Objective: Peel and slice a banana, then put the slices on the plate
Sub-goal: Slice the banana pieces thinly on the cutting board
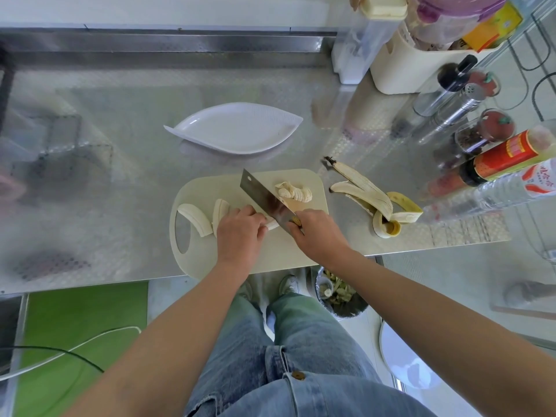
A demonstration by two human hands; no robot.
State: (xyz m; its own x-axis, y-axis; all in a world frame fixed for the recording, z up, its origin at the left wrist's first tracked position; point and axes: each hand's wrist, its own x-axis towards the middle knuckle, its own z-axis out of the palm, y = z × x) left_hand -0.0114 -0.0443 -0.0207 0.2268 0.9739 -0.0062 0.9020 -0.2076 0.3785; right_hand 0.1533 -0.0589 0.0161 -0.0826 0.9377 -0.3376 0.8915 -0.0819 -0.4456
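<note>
The left hand (239, 230) curls over a peeled banana piece (272, 225), whose pale stub pokes out at its fingertips on the cream cutting board (210, 185). Just right of it, the right hand (319, 233) grips the handle of a cleaver (264, 200), blade edge against the stub. Two more peeled lengths (195, 219) lie left of the left hand. Beyond the blade sits a heap of slices (293, 192). The banana peel (373, 197) lies right of the right hand; the white leaf-shaped plate (237, 127) stands farther off.
</note>
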